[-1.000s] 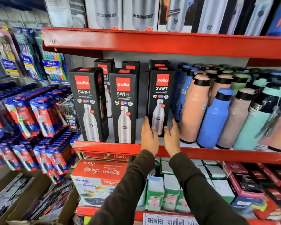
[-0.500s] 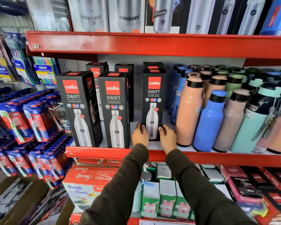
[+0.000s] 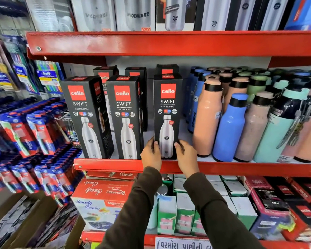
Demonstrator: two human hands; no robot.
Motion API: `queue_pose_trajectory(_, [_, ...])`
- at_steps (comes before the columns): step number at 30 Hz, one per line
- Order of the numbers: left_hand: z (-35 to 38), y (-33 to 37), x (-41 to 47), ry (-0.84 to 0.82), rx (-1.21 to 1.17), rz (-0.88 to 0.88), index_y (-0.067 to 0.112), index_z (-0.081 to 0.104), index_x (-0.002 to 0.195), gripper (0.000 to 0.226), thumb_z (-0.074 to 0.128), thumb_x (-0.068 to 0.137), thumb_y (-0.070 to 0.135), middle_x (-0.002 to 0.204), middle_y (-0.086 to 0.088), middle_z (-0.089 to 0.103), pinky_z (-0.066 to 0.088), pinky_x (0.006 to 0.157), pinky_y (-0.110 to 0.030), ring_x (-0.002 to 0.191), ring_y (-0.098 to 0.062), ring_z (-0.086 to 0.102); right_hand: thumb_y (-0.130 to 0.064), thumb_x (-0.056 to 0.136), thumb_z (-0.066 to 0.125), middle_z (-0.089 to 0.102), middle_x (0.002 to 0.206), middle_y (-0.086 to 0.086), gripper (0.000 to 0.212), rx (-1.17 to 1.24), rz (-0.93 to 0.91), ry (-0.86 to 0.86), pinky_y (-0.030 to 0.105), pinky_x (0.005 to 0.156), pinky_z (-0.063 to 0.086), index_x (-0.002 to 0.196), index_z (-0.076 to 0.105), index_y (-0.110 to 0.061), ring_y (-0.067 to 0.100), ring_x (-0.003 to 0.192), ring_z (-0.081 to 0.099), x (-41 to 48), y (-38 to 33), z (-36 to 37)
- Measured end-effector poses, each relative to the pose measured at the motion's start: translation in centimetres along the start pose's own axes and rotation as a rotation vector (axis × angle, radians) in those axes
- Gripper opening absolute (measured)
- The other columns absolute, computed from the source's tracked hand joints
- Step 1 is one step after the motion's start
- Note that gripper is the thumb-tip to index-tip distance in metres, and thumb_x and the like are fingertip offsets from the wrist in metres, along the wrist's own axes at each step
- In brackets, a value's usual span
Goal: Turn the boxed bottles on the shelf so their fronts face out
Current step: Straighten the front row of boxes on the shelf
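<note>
Three black Cello Swift bottle boxes stand in the front row on the red shelf [image 3: 115, 165], fronts facing out: the left box [image 3: 84, 117], the middle box [image 3: 125, 116] and the right box [image 3: 167, 112]. My left hand [image 3: 151, 153] grips the lower left edge of the right box, and my right hand [image 3: 186, 155] grips its lower right edge. The box stands upright at the shelf's front lip. Behind the front row stand three more black boxes [image 3: 136, 72], mostly hidden.
Loose bottles in peach [image 3: 206, 119], blue [image 3: 229, 128] and mint stand close to the right of the held box. A red upper shelf [image 3: 169, 43] hangs overhead. Toothbrush packs [image 3: 34, 133] hang at the left; boxed goods fill the shelf below.
Both hands closed onto the lower edges of the right box and drew it forward to the shelf's front lip. The view moved closer.
</note>
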State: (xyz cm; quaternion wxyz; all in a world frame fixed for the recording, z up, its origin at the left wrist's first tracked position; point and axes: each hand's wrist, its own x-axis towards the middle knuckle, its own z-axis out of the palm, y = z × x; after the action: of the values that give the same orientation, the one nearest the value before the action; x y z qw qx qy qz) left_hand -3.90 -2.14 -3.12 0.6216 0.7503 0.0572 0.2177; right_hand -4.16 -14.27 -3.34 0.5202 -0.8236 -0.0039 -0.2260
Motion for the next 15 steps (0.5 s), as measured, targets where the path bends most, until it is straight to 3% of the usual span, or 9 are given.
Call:
queue_pose_trajectory(5, [-0.7,0.0,-1.3,0.000,-0.003,0.011,0.009,0.057,0.130,0.034,0.048,0.099,0.022,0.125,-0.009,0.066,0.040,0.094,-0.020,0.105,-0.009,0.055,-0.022,0.099,0.051,0.068,0.118,0.013,0.033,-0.016,-0.001,-0.002,0.031,0.098,0.048,0.128,0.060,-0.008,0.024,0.111,0.063,-1.2,-0.1,-0.4])
queue_pose_trajectory(11, [-1.1,0.4,-2.2,-0.020,0.018,0.027,0.009,0.056,0.131,0.036,0.048,0.099,0.023,0.128,-0.010,0.064,0.042,0.100,-0.024,0.118,-0.021,0.059,-0.022,0.099,0.050,0.069,0.116,0.014,0.034,-0.056,-0.007,0.000,0.035,0.097,0.050,0.128,0.060,-0.007,0.026,0.109,0.064,-1.9,-0.3,-1.1])
queue_pose_trajectory(15, [-1.1,0.4,-2.7,-0.031,0.006,0.038,0.009,0.055,0.132,0.036,0.048,0.099,0.023,0.130,-0.010,0.064,0.041,0.102,-0.026,0.120,-0.021,0.058,-0.019,0.099,0.050,0.071,0.109,0.011,0.027,-0.035,-0.015,-0.001,0.026,0.088,0.046,0.119,0.065,-0.007,0.023,0.102,0.065,-2.2,-0.4,-1.4])
